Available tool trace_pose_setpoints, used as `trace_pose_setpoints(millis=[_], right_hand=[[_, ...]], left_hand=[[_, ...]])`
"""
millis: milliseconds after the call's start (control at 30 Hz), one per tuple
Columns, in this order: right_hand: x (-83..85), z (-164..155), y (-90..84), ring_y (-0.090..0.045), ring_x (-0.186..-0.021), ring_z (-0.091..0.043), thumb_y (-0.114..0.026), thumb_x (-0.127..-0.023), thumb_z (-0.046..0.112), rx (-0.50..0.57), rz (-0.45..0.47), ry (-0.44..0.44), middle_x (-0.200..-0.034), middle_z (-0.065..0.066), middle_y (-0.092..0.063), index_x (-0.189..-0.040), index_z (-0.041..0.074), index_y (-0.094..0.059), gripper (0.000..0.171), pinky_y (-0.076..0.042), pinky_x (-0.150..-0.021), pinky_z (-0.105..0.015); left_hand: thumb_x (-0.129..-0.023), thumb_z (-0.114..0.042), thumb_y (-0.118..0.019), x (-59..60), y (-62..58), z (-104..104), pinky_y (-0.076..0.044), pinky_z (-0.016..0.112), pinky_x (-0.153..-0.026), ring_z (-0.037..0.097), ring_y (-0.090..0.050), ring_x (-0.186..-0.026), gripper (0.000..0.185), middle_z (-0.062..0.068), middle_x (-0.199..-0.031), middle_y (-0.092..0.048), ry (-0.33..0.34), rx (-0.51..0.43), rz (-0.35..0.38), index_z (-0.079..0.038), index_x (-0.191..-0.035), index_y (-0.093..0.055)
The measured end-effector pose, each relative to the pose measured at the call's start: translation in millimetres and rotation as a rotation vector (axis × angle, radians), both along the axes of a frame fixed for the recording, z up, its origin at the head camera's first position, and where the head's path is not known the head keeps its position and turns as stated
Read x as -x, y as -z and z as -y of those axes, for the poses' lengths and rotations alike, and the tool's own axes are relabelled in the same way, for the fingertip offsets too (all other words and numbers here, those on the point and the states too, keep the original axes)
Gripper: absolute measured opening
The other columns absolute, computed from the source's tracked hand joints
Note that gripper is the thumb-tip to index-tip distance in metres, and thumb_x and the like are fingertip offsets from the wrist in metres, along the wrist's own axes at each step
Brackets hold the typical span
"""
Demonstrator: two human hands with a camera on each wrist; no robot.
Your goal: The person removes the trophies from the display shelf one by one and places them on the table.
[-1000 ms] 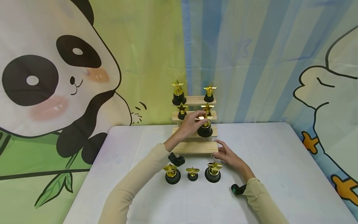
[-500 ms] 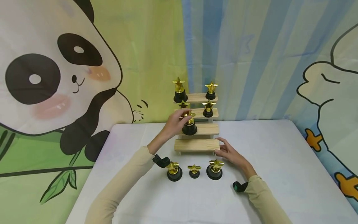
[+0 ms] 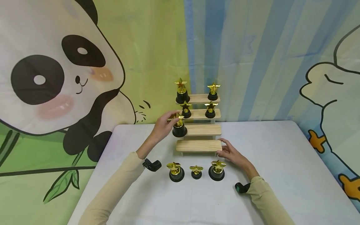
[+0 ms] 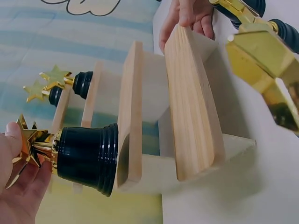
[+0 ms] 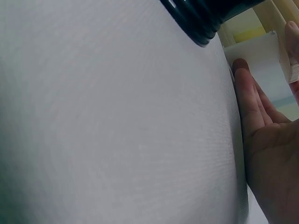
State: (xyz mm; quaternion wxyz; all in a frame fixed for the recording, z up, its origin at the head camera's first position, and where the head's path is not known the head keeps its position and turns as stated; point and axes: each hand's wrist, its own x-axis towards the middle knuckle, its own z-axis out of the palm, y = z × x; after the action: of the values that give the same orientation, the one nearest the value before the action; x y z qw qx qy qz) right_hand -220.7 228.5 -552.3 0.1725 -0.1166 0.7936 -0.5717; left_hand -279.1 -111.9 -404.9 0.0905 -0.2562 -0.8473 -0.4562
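A wooden stepped stand (image 3: 199,145) sits at the back of the white table (image 3: 281,175). My left hand (image 3: 164,124) pinches the gold star of a black-based trophy (image 3: 179,127) at the left end of the second step (image 4: 130,107); the base (image 4: 88,157) meets that step's edge. My right hand (image 3: 231,153) rests with straight fingers (image 5: 247,100) against the right end of the lowest step. Two trophies (image 3: 181,90) stand on the top step and two smaller ones (image 3: 210,109) on the step below.
Three more star trophies (image 3: 176,171) (image 3: 196,172) (image 3: 217,170) stand in a row on the table in front of the stand. A panda and striped backdrop (image 3: 84,62) hangs close behind the table. Open tabletop lies to both sides.
My left hand has carried the trophy leftward along the second step, from its right side to its left end. The right hand has stayed at the lowest step's right end.
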Motion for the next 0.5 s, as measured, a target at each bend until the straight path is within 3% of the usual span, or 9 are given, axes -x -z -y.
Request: trace_pose_setpoints(millis=[233, 500], right_hand=[[-1.7, 1, -0.6, -0.062, -0.112, -0.034, -0.054, -0.100, 0.028, 0.003, 0.001, 0.003, -0.131, -0.032, -0.052, -0.152, 0.017, -0.015, 0.067, -0.046, -0.102, -0.053], [-1.8, 1, -2.3, -0.062, -0.111, -0.032, -0.054, -0.100, 0.029, -0.010, -0.009, 0.003, -0.132, -0.031, -0.052, -0.153, 0.017, -0.014, 0.068, -0.047, -0.102, -0.054]], left_hand=[[-0.097, -0.021, -0.059, -8.0, 2.3, 12, -0.057, 0.034, -0.093, 0.024, -0.061, -0.115, 0.036, 0.009, -0.126, -0.062, -0.029, 0.025, -0.001, -0.005, -0.129, -0.058], [-0.095, -0.019, -0.061, -34.2, 7.0, 34, -0.059, 0.033, -0.087, 0.023, -0.063, -0.111, 0.031, 0.008, -0.120, -0.063, -0.068, 0.043, -0.016, -0.009, -0.125, -0.061]])
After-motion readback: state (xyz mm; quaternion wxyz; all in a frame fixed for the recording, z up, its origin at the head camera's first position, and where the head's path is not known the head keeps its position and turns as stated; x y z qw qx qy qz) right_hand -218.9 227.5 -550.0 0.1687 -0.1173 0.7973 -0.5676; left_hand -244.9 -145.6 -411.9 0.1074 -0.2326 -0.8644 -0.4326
